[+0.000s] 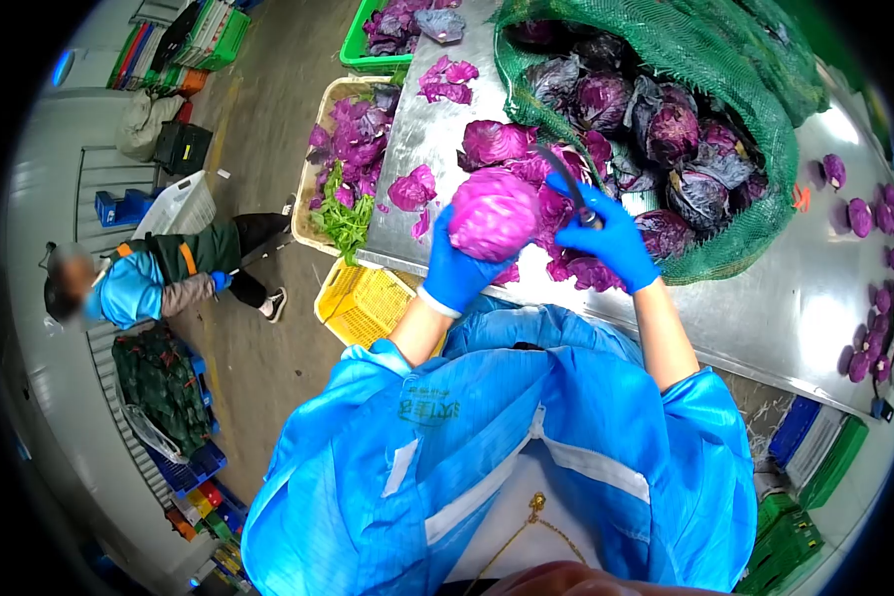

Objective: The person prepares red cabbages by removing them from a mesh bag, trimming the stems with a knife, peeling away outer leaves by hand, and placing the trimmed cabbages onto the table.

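My left hand [455, 270], in a blue glove, cups a peeled red cabbage [494, 214] from below and to the left. A knife with a dark curved blade [564, 177] is in my right hand [611, 236], also gloved in blue, its fingers closed around the handle. The blade stands just right of the cabbage, and I cannot tell whether it touches. Loose purple leaves [497, 144] lie on the metal table [407, 149] behind and beside the cabbage. To the right, a green mesh sack [740, 253] lies open with several dark unpeeled cabbages [670, 134] inside.
Left of the table stand a cream basket [305, 223] of leaves and greens, a green crate [353, 50] and a yellow crate [363, 303]. Several small cabbages [859, 217] sit at the table's far right. Another person [159, 273] walks on the floor at left.
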Demonstrator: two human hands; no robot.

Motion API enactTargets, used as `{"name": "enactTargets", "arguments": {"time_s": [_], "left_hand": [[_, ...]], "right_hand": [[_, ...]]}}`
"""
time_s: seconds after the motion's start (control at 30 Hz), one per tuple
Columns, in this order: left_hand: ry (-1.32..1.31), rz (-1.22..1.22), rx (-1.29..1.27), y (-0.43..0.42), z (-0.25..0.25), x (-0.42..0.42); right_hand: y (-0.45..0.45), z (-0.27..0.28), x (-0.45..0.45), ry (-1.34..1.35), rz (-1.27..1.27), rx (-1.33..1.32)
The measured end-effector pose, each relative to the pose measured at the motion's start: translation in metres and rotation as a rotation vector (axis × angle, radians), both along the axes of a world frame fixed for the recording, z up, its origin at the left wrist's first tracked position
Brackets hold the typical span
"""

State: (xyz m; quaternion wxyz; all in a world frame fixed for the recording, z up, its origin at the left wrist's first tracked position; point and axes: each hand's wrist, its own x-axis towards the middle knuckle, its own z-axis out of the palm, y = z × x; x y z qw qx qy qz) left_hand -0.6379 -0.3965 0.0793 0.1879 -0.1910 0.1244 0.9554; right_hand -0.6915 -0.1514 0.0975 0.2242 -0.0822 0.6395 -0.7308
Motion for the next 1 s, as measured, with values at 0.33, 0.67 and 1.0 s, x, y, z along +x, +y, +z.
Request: {"name": "enactTargets", "arguments": {"time_s": [0.33,0.67,1.0], "left_hand": [[1.006,-0.272,-1.067,0.054,0.027,-0.025],[1.072,-0.612,-1.041,0.033,0.039,-0.034],[0.851,-0.759,-0.911,0.006,0.016,-0.013]], "right_hand": [[0.050,-0.009,0.064,-0.044,-0.254,-0.048],[0.049,0.049,0.048,0.600,-0.093,0.269],[0.026,0.021,0.056,0.526,0.053,0.240]]}}
